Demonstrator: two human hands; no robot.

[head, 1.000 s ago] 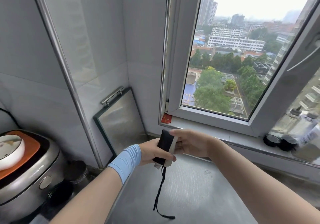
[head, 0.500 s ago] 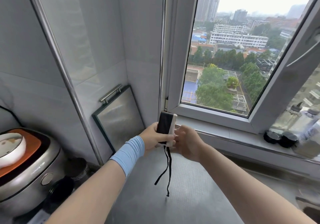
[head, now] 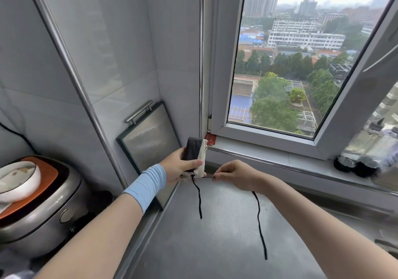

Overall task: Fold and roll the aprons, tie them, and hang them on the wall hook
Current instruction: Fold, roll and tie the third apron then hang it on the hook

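Observation:
A small rolled apron (head: 195, 152), black with a cream edge, stands upright in my left hand (head: 182, 166), which grips its lower part with thumb across the front. Two thin black strings come from its base. One string (head: 198, 196) hangs loose below the roll. My right hand (head: 233, 174) pinches the other string (head: 259, 220) just right of the roll, drawing it taut sideways, and its free end hangs down past my wrist. No wall hook is in sight.
A steel counter (head: 215, 246) lies below the hands. A metal-framed board (head: 148, 140) leans against the wall behind. A rice cooker (head: 43, 205) with a bowl (head: 18, 177) sits at left. The open window (head: 290, 63) and dark jars (head: 355, 166) on the sill are at right.
My right hand has left the roll and pulled one string out to the right. The two strings, hanging together before, are now apart. The view has tilted slightly.

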